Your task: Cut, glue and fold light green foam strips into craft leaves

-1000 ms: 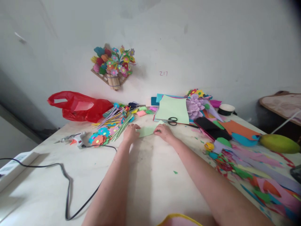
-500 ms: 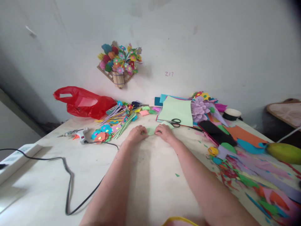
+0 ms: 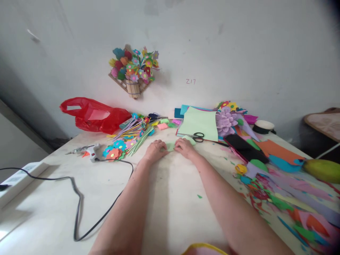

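A small pale green craft sheet piece [image 3: 170, 146] lies low over the table, stretched between my two hands. My left hand [image 3: 156, 150] has its fingers closed on the left end of it. On the other end, the fingers of my right hand [image 3: 184, 147] are pinched, and part of the piece shows beyond them. Just behind my right hand, black-handled scissors [image 3: 198, 137] rest partly on a larger pale green sheet [image 3: 200, 122]. My fingers hide the piece's ends.
To the left are a glue gun [image 3: 92, 153], its cord, a power strip [image 3: 22, 180], paper flowers [image 3: 117, 150] and green strips [image 3: 142, 141]. A red bag [image 3: 98, 115] lies behind. A phone [image 3: 245, 148], a purple flower [image 3: 225, 121] and colourful scraps [image 3: 281, 191] cover the right side.
Both hands stay nearly in place on the pale green piece, with only a slight shift of the fingers. The view has moved a little.
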Action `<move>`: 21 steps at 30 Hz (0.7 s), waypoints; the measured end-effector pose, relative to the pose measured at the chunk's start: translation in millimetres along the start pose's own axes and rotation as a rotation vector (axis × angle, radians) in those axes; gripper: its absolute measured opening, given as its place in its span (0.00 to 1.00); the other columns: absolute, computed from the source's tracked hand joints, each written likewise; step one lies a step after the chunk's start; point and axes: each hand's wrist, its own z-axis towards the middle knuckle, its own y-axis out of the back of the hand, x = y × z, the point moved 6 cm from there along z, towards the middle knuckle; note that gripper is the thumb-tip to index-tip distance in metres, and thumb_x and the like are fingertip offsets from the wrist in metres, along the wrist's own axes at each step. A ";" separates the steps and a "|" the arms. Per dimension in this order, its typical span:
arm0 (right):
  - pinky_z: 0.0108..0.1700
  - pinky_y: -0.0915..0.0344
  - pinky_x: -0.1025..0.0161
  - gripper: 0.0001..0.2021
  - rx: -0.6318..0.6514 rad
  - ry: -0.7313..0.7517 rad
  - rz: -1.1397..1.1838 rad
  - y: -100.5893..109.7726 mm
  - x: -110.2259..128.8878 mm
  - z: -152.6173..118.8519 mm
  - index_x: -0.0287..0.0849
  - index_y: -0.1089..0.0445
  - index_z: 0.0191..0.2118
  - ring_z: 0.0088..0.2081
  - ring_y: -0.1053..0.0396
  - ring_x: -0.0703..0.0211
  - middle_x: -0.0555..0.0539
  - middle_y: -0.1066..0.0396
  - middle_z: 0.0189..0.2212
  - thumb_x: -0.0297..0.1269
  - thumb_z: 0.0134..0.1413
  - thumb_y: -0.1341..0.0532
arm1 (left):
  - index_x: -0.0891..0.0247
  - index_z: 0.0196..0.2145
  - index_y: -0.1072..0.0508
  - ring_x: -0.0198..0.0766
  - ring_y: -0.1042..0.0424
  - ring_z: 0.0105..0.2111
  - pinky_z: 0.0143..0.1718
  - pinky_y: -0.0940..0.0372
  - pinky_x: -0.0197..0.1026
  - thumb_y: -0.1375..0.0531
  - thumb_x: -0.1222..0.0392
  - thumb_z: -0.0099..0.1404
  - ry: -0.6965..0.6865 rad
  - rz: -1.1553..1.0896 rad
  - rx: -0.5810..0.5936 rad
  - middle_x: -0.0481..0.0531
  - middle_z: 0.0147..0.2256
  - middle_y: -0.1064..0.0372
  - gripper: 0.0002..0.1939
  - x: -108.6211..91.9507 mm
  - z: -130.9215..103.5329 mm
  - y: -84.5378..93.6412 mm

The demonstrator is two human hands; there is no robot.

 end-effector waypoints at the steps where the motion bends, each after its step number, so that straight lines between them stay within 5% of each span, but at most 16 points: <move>1: 0.38 0.46 0.63 0.05 0.003 -0.012 -0.006 0.0 -0.1 0.2 0.41 0.33 0.22 0.35 0.40 0.60 0.49 0.32 0.33 0.32 0.44 0.39 | 0.60 0.29 0.30 0.37 0.36 0.36 0.37 0.42 0.38 0.41 0.56 0.52 -0.002 0.010 0.002 0.50 0.31 0.34 0.07 -1.0 0.3 -0.2; 21: 0.38 0.46 0.63 0.05 0.038 -0.072 0.019 1.5 1.6 2.8 0.41 0.32 0.22 0.35 0.39 0.60 0.49 0.31 0.31 0.33 0.44 0.38 | 0.61 0.24 0.30 0.35 0.36 0.33 0.36 0.43 0.37 0.41 0.61 0.51 0.035 -0.034 -0.026 0.48 0.29 0.33 0.02 -2.4 3.9 -1.6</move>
